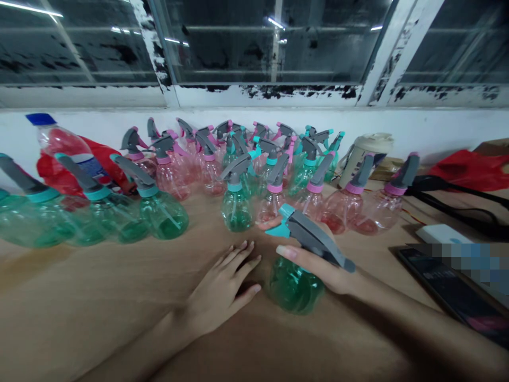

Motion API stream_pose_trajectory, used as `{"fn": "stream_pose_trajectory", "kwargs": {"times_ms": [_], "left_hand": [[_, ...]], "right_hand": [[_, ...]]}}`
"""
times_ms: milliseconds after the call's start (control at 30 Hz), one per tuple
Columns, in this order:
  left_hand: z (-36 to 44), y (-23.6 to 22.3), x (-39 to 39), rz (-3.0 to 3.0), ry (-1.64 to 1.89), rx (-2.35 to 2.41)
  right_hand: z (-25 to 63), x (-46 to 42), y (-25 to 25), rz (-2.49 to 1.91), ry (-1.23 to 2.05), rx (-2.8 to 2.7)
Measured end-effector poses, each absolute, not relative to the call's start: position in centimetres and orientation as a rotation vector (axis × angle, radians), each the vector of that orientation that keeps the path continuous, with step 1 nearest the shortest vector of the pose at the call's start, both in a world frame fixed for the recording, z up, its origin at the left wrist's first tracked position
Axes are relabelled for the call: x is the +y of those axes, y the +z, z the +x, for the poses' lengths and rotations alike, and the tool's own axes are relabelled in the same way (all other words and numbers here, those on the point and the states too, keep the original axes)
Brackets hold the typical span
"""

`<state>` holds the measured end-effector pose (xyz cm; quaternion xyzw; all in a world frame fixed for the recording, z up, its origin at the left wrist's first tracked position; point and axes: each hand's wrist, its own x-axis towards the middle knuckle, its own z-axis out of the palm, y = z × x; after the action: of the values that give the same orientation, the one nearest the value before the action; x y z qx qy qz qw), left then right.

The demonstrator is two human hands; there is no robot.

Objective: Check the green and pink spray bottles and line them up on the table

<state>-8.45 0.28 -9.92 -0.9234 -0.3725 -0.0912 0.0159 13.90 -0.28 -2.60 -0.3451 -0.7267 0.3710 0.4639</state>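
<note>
My right hand (330, 265) grips a green spray bottle (296, 289) around its neck, just under the grey and teal trigger head. The bottle is tilted, its spout pointing left, over the front part of the table. To its left, my left hand (222, 289) lies flat on the tabletop with its fingers spread, holding nothing. Beyond the hands stands another green spray bottle (237, 209), upright with a teal collar. Several pink spray bottles with grey heads, one of them a pink spray bottle (379, 209), line up behind the held one.
On the left stands a row of green spray bottles (165, 212); more pink and green ones crowd toward the wall. A blue-capped drink bottle (66, 143) leans on red plastic. At right are a phone (449, 286), a white device (441, 233), black straps and a pale cup (363, 154).
</note>
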Motion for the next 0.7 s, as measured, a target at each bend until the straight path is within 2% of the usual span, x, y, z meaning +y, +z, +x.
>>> {"fn": "stream_pose_trajectory", "kwargs": {"times_ms": [700], "left_hand": [[-8.48, -9.98, 0.23, -2.890, -0.279, -1.166]], "right_hand": [[14.09, -0.28, -2.82, -0.814, 0.929, -1.800]]}}
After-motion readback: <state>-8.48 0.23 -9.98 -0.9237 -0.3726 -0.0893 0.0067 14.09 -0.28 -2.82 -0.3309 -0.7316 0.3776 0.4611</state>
